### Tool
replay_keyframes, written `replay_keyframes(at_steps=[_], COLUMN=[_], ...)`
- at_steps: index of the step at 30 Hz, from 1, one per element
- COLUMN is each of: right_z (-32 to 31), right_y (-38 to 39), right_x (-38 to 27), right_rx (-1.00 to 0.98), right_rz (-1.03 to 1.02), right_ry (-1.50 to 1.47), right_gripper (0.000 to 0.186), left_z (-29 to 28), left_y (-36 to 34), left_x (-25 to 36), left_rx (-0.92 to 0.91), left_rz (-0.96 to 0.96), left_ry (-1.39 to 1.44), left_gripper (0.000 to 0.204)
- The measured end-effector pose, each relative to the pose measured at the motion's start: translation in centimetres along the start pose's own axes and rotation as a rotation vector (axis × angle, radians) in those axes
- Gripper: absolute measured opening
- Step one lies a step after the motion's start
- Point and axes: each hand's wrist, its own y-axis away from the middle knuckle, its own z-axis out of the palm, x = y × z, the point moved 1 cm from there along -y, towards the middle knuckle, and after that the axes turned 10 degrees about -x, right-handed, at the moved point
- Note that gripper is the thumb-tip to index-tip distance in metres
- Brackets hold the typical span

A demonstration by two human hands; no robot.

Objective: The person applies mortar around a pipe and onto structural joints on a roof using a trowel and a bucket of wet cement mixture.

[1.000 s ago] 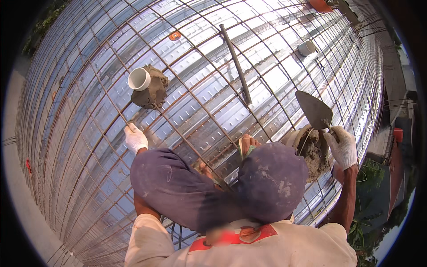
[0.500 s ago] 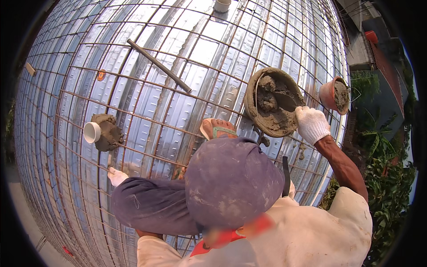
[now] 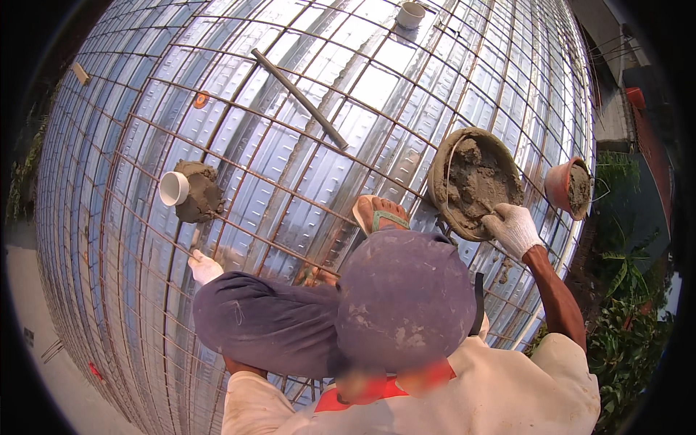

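Note:
My white-gloved right hand [image 3: 512, 230] grips the trowel's handle, with the blade down in grey mortar [image 3: 471, 177] inside a large bucket [image 3: 439, 190]. On the left, my gloved left hand [image 3: 204, 267] is closed on a thin bar of the rebar mesh [image 3: 284, 190], beside my bent knee. Just above that hand, a short white pipe [image 3: 174, 188] stands in a lump of mortar [image 3: 202, 196].
Rebar covers corrugated metal decking [image 3: 330, 54]. On it lie a dark rod [image 3: 297, 96], a second white pipe [image 3: 410, 16] and a small orange object [image 3: 201, 100]. A reddish bucket of mortar [image 3: 558, 186] is at the right, foliage [image 3: 623, 326] beyond the edge. My sandalled foot [image 3: 380, 214] is mid-frame.
The trowel, raised above the bucket a second ago, is now down in the mortar with my right hand. The view has shifted, bringing the reddish bucket into sight.

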Motion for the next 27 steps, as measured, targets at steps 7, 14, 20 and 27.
replay_keyframes(at_steps=[7, 14, 20, 27], right_z=[2.6, 3.9, 2.4, 3.4], right_y=[0.8, 1.1, 1.5, 3.7], right_x=[-0.7, 3.1, 2.9, 5.4], right_rx=[0.007, 0.051, -0.040, 0.017], right_rz=[0.013, -0.035, 0.078, 0.050], right_ry=[-0.318, -0.452, -0.479, -0.603], right_gripper=[0.028, 0.028, 0.029, 0.036], left_z=[-1.7, -0.9, 0.9, 1.4], left_y=[1.7, 0.3, -1.6, -1.8], left_x=[3.6, 1.0, -1.8, -0.2], left_rx=[-0.088, -0.073, 0.047, -0.034], left_rz=[-0.027, -0.015, 0.066, 0.074], left_ry=[-0.039, -0.065, -0.001, -0.051], left_gripper=[0.053, 0.056, 0.059, 0.060])
